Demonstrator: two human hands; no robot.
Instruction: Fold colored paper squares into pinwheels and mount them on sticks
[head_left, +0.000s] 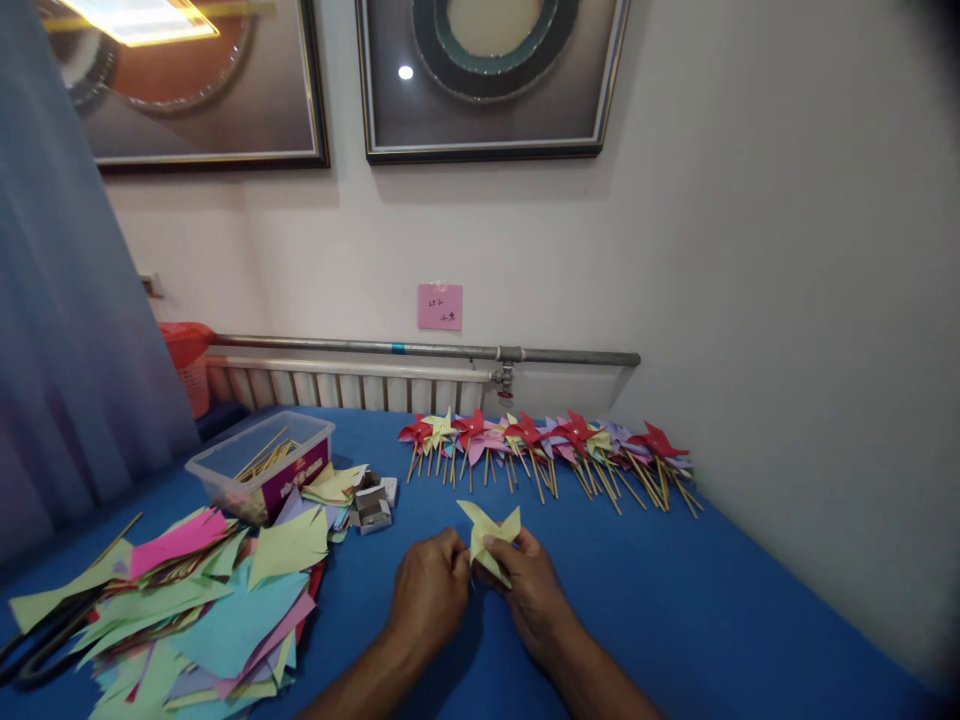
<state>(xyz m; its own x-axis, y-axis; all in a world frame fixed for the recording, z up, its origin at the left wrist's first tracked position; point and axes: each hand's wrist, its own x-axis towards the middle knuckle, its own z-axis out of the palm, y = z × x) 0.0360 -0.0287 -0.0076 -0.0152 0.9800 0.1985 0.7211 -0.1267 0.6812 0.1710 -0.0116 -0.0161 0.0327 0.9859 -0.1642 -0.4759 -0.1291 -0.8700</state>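
Pinwheel lay between the hands; no clear long axis.
It sat at 11 o'clock from the right hand, pinched under its thumb; left hand, at 8 o'clock, was curled closed, any contents hidden.

Indoor room with plain white walls, in use as a paper-craft workspace; whether it belongs to a home or a business cannot be told. Two large framed pictures hang across the top of the frame, and a blue curtain falls down the left edge. At centre, a pink handwritten note is taped above a metal pipe and a low radiator. A blue-covered surface spans the lower half, with loose coloured paper and scissors at lower left and a row of paper pinwheels right of centre.
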